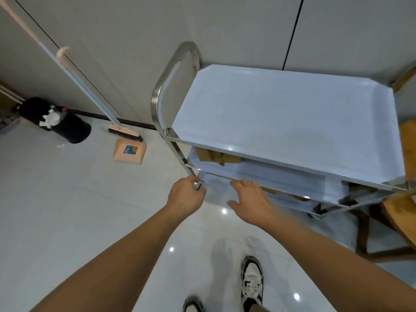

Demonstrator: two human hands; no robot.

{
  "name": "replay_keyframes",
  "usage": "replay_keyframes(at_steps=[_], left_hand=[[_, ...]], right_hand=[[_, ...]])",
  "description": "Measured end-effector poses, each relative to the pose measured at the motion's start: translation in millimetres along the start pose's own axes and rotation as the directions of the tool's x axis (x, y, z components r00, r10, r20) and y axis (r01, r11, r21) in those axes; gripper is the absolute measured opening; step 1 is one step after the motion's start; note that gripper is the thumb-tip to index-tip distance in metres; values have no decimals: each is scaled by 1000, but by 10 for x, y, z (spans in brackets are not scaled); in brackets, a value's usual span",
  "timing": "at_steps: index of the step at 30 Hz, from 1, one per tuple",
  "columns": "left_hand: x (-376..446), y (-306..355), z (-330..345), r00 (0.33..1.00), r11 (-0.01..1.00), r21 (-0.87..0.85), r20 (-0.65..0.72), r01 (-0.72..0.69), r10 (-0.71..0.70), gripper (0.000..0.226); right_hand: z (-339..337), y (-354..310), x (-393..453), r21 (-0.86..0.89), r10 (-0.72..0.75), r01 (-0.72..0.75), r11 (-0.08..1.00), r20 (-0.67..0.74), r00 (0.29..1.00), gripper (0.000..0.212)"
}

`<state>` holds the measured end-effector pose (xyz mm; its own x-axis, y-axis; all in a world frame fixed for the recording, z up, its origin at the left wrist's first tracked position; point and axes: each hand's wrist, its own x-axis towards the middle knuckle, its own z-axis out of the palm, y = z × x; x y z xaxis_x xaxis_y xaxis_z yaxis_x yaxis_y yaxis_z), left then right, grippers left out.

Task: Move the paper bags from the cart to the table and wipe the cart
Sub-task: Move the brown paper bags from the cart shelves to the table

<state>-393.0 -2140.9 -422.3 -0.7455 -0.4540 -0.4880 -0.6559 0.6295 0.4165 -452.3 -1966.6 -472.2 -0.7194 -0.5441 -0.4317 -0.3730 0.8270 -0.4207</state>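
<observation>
**Paper bags still low in the cart**

Paper bags [217, 157], brown and flat, tucked on the middle shelf of the cart [281, 113], under the bare top shelf. More brown paper [270, 190] peeking out lower down, near the bottom shelf, partly hidden by the hand. None on the table yet, so just the start of the job.

Left hand [185, 197] closed around the shiny metal leg [180, 154] at the near left corner of the cart. Likely there to keep the cart from rolling away during the reach.

Right hand [249, 199] open, fingers spread, holding nothing, reaching toward the low shelf. Probably going for the brown paper just past the fingertips.

Wooden furniture [405, 212] at the right edge, touching or just beside the cart; hard to tell. Maybe the table, but too little in view to say.

Broom [125, 131] and dustpan [129, 152] by the far left wall, next to a black bin [67, 127]. No wiping cloth anywhere in sight.
</observation>
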Motion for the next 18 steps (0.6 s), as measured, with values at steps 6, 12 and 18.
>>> replay_keyframes(at_steps=[6,12,18], left_hand=[[934,-449,618,995,983,-164,-43,78,-86,36],[1805,-854,1305,984,917,-390,-108,89,-141,49],[2464,-864,1460,964,825,-556,-260,-102,-56,60]], right_hand=[[515,250,933,-73,-97,93,993,-50,994,60],[1011,379,1791,-184,-179,143,972,-193,965,54],[1414,479,2414,-297,-66,-43,954,-350,934,40]])
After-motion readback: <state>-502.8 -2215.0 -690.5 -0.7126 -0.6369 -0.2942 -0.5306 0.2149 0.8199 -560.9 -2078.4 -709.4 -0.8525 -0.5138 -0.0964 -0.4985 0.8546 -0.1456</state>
